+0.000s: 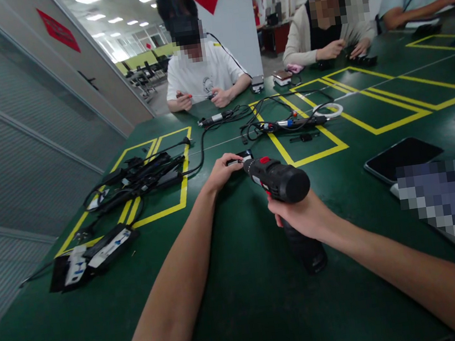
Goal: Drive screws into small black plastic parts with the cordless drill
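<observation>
A black cordless drill [275, 180] with red buttons is gripped in my right hand [298, 214], whose fingers wrap round its handle. Its chuck points forward and to the left, right beside my left hand [223, 172]. The fingers of my left hand are pinched on a small dark part [244, 155] at the tabletop. The drill's nose covers some of this part, so I cannot tell exactly what it is or whether the bit touches it.
Black straightener-like appliances with cords [145, 178] lie at left, near opened black-and-white casing pieces [112, 247]. Cabled tools [288, 124] and a white ring [331, 110] are ahead. A phone [404, 158] lies at right on the green table [246, 313]. Several people work opposite.
</observation>
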A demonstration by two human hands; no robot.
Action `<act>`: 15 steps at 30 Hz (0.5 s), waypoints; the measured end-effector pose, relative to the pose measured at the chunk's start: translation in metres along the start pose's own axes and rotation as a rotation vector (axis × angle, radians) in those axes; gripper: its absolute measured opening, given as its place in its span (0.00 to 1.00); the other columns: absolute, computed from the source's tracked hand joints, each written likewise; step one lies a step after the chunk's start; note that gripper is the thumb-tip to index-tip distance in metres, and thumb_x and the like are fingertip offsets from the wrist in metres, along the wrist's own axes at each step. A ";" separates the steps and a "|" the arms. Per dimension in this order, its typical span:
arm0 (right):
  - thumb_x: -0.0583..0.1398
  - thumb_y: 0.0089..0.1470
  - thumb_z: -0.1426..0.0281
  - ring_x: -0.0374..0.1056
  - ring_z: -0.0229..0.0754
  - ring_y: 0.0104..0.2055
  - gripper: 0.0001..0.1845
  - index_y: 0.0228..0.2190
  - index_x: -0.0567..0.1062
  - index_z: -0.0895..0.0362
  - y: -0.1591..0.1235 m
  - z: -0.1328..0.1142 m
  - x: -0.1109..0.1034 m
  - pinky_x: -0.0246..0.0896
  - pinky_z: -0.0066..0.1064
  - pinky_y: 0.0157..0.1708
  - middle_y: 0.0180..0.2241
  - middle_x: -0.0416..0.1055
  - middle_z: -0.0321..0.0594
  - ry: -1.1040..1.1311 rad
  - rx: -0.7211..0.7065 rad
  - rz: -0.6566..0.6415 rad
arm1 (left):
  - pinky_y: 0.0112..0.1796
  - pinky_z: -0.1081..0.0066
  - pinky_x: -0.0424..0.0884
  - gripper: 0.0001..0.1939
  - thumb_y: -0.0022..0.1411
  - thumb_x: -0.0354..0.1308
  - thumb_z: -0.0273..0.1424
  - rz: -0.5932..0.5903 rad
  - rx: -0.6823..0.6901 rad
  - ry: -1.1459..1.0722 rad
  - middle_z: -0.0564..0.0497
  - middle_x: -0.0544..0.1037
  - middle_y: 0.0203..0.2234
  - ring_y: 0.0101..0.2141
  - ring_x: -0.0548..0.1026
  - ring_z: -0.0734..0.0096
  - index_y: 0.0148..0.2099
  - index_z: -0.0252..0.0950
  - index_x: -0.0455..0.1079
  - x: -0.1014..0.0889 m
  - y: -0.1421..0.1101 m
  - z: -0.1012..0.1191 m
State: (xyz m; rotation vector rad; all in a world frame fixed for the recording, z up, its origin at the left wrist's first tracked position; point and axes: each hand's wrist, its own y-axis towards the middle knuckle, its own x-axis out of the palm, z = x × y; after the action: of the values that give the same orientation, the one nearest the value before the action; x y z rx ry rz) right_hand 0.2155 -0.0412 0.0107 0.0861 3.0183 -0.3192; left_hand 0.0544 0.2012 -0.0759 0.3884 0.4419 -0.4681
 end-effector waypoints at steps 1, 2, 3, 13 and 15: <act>0.59 0.44 0.72 0.64 0.37 0.18 0.20 0.42 0.66 0.57 0.000 0.000 0.000 0.58 0.28 0.18 0.16 0.65 0.31 0.000 0.001 0.002 | 0.51 0.63 0.64 0.14 0.49 0.62 0.35 -0.001 0.006 0.002 0.50 0.74 0.41 0.45 0.71 0.63 0.40 0.38 0.75 0.000 0.000 -0.001; 0.59 0.43 0.72 0.64 0.37 0.17 0.20 0.42 0.66 0.57 0.000 0.000 0.001 0.58 0.28 0.18 0.16 0.64 0.30 0.002 -0.001 0.004 | 0.51 0.63 0.63 0.14 0.49 0.62 0.35 -0.001 0.013 0.004 0.50 0.74 0.41 0.45 0.71 0.63 0.40 0.38 0.75 0.000 0.001 -0.001; 0.59 0.43 0.72 0.63 0.37 0.18 0.21 0.43 0.66 0.57 0.000 0.001 0.001 0.58 0.28 0.18 0.16 0.65 0.30 0.007 -0.005 0.004 | 0.52 0.64 0.63 0.14 0.49 0.62 0.35 0.002 0.020 0.004 0.50 0.74 0.41 0.45 0.71 0.63 0.40 0.38 0.75 0.000 0.001 -0.002; 0.59 0.43 0.72 0.64 0.37 0.18 0.21 0.43 0.66 0.57 0.000 0.000 0.002 0.59 0.28 0.18 0.17 0.65 0.30 0.018 -0.036 -0.007 | 0.51 0.64 0.64 0.14 0.49 0.62 0.35 0.001 0.032 -0.019 0.49 0.74 0.41 0.45 0.71 0.63 0.40 0.37 0.75 0.000 0.002 -0.008; 0.59 0.43 0.73 0.64 0.37 0.18 0.21 0.42 0.67 0.57 -0.001 -0.002 0.002 0.60 0.27 0.18 0.17 0.65 0.30 0.017 -0.039 -0.008 | 0.50 0.64 0.64 0.14 0.49 0.62 0.35 -0.002 0.025 -0.023 0.49 0.74 0.41 0.45 0.71 0.63 0.40 0.37 0.75 0.000 0.002 -0.007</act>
State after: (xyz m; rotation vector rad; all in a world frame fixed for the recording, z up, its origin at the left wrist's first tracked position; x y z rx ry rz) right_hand 0.2128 -0.0416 0.0130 0.0740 3.0404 -0.2609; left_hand 0.0532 0.2057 -0.0819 0.4068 0.4149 -0.4796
